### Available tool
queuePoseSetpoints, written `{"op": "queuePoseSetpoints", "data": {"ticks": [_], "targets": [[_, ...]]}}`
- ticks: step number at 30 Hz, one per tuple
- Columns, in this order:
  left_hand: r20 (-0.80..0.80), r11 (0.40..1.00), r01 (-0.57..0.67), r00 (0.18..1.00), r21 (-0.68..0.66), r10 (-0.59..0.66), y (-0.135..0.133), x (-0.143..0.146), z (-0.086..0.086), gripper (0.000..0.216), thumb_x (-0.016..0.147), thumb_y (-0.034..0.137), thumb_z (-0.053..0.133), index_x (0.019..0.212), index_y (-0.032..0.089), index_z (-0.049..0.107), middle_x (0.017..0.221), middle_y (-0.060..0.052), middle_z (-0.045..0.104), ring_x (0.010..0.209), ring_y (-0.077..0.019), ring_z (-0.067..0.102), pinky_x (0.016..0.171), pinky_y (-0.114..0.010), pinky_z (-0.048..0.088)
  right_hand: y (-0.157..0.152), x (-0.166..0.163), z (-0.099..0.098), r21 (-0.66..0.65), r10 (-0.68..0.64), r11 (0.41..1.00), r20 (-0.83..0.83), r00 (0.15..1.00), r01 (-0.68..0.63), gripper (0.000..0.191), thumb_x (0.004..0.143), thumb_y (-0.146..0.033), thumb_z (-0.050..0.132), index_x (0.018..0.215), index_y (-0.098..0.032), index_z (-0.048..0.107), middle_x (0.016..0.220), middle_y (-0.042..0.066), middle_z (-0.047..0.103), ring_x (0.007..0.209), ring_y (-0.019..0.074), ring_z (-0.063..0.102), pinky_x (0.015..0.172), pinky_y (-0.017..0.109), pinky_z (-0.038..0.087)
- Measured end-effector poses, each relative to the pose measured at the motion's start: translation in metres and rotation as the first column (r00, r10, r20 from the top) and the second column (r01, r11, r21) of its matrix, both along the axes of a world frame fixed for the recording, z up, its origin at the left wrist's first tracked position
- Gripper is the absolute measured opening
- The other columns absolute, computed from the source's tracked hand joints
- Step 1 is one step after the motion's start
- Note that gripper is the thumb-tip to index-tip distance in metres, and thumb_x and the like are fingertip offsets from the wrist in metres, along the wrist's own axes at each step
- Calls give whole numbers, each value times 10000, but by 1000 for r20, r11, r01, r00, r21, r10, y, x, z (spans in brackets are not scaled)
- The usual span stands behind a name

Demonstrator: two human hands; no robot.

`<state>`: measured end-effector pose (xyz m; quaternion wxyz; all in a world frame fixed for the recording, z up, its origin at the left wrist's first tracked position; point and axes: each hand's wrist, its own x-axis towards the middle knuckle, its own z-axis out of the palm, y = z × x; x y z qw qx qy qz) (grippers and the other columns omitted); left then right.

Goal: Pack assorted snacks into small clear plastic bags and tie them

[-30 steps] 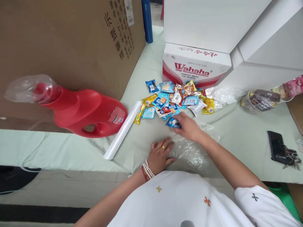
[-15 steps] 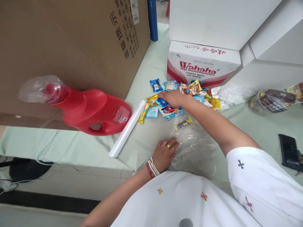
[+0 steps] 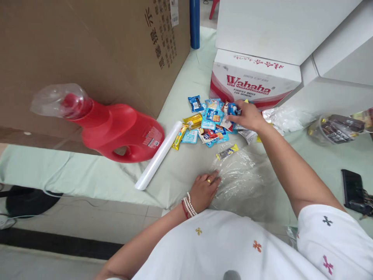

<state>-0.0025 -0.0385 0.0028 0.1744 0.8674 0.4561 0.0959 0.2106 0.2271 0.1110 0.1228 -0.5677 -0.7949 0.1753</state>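
With the left hand (image 3: pixel 204 190) spread flat on the clear bag (image 3: pixel 241 182), the right hand (image 3: pixel 247 116) pinches a blue packet (image 3: pixel 232 109) over the snack pile (image 3: pixel 210 122); best keep the bag pinned while carrying the packet across.

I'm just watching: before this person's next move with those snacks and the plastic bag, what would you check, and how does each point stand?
1. Right hand has a grip on a blue packet: ok, fingers closed on it.
2. Left hand steadies the clear plastic bag: ok, it lies flat on the bag's edge.
3. Bag mouth is open: cannot tell, the film is crumpled.
4. Path between snack pile and bag is free: not ok, a yellow packet lies at the bag's far edge.
5. Red jug and white roll are out of the way: ok, both lie left of the pile.
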Motion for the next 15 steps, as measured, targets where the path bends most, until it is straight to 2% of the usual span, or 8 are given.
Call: {"op": "queuePoseSetpoints", "data": {"ticks": [2, 4, 8, 11, 13, 15], "targets": [[2, 1000, 0, 1000, -6, 0, -1, 0, 0, 364, 999, 250, 522, 1349, 234, 621, 1534, -83, 542, 1097, -263, 569, 882, -460, 463, -14, -32, 3, -139, 30, 990, 129, 991, -11, 533, 854, -617, 642, 1100, -146, 682, 1024, 122, 723, 916, 271, 664, 818, 348, 488], [5, 1000, -5, 1000, -9, 6, -1, 1, 1, 363, 994, 242, 525, 1341, 233, 630, 1526, -82, 552, 1097, -267, 571, 885, -459, 465, -28, -70, -3, -229, 22, 973, 251, 968, 38, 552, 905, -630, 581, 1126, -134, 683, 1117, 176, 718, 1020, 303, 671, 860, 368, 498], [5, 1000, -14, 1000, -19, 14, 0, 2, 3, 369, 986, 236, 536, 1341, 233, 633, 1523, -91, 553, 1089, -271, 579, 887, -459, 472, -50, -124, -25, -242, 6, 967, 357, 934, 86, 651, 891, -529, 674, 1325, -53, 578, 1313, 287, 624, 1269, 387, 561, 968, 455, 495], [13, 1000, -17, 1000, -25, 18, -2, 2, 2, 376, 982, 234, 546, 1349, 228, 626, 1525, -108, 546, 1108, -277, 586, 900, -469, 484, -56, -127, -34, -224, 13, 972, 340, 940, 68, 576, 886, -372, 705, 1339, -50, 556, 1318, 287, 613, 1267, 378, 559, 969, 451, 501], [27, 999, -37, 999, -26, 38, -3, 1, 1, 380, 981, 229, 549, 1353, 214, 621, 1520, -127, 544, 1128, -281, 595, 921, -471, 494, -58, -112, -34, -201, 45, 979, 323, 945, 22, 496, 894, -285, 672, 1332, -77, 566, 1322, 259, 618, 1257, 362, 563, 959, 425, 502], [40, 998, -64, 997, -26, 65, -4, 0, 0, 393, 975, 232, 562, 1364, 189, 608, 1526, -155, 527, 1144, -283, 606, 948, -467, 502, -62, -87, -27, -177, 72, 984, 306, 949, -17, 506, 883, -274, 672, 1346, -102, 560, 1330, 233, 620, 1252, 353, 561, 950, 404, 498]]}}
